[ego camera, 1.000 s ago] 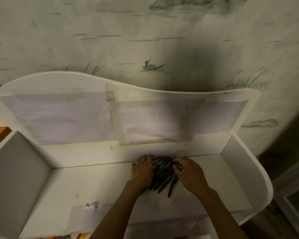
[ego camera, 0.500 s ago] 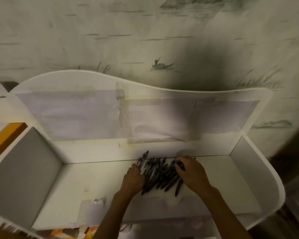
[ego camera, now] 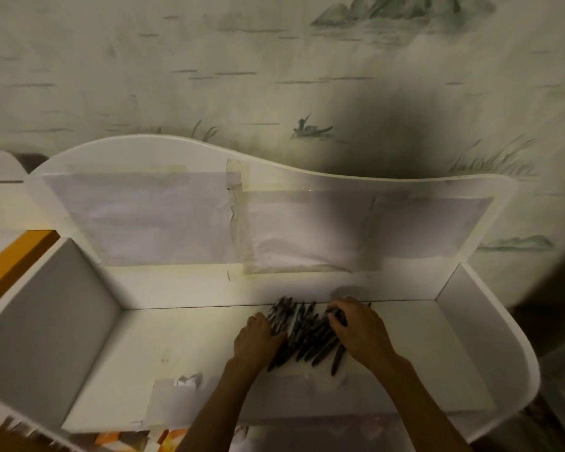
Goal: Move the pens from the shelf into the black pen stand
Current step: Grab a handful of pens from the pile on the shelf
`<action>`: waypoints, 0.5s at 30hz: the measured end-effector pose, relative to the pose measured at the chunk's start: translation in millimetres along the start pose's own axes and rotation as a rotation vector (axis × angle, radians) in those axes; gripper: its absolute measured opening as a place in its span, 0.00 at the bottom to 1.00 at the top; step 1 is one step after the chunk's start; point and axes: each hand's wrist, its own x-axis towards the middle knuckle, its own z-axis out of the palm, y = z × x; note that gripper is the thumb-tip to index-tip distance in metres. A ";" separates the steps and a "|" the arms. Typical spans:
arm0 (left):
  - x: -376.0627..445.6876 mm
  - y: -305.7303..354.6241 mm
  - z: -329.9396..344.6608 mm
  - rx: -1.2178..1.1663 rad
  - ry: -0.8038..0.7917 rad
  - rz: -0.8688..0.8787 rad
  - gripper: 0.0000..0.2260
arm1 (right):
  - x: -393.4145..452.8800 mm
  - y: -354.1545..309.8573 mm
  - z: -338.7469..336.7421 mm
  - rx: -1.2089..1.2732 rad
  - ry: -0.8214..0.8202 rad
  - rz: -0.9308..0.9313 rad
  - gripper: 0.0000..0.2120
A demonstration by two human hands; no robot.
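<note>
Item: pens [ego camera: 302, 334], dark-bodied, a loose heap of many. They lay on the floor of the white shelf [ego camera: 177, 340], close against its back panel, fanned at mixed angles with their ends uneven.

Left hand [ego camera: 258, 340]: pressed against the left flank of the heap, fingers curled toward the barrels. Whether any pen was truly enclosed could not be told; the fingertips were hidden under the heap's edge.

Right hand [ego camera: 359, 331]: laid over the right flank, fingers bent down onto the upper barrels, cupping more than pinching. A firm clasp could not be confirmed.

Between the hands: the bulk of the heap. Beyond the fingertips: a few tips poking toward the back panel. Below the right palm: one pen [ego camera: 338, 357] trailing out toward the wrist.

Black pen stand: not in view.

Step in hand, as judged: gathering the heap into one bundle for lifting. Done well, both palms would squeeze inward together, squaring the barrels parallel before any lift, since crossed pens tend to slip out. The trailing pen and the far tips should be swept in first. A bundle too thick for one clasp is better split into two loads.

Other fittings: taped paper sheets [ego camera: 150, 220] on the back panel; patterned wallpaper [ego camera: 274, 76] behind.
</note>
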 end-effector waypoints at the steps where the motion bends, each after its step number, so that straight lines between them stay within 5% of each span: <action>1: 0.0 -0.4 -0.8 -0.006 -0.001 -0.002 0.26 | -0.3 0.8 -0.2 -0.002 0.000 0.000 0.10; 15: -1.4 -3.4 -3.6 -0.003 0.013 0.007 0.26 | -2.1 -3.7 0.8 0.012 0.007 -0.006 0.11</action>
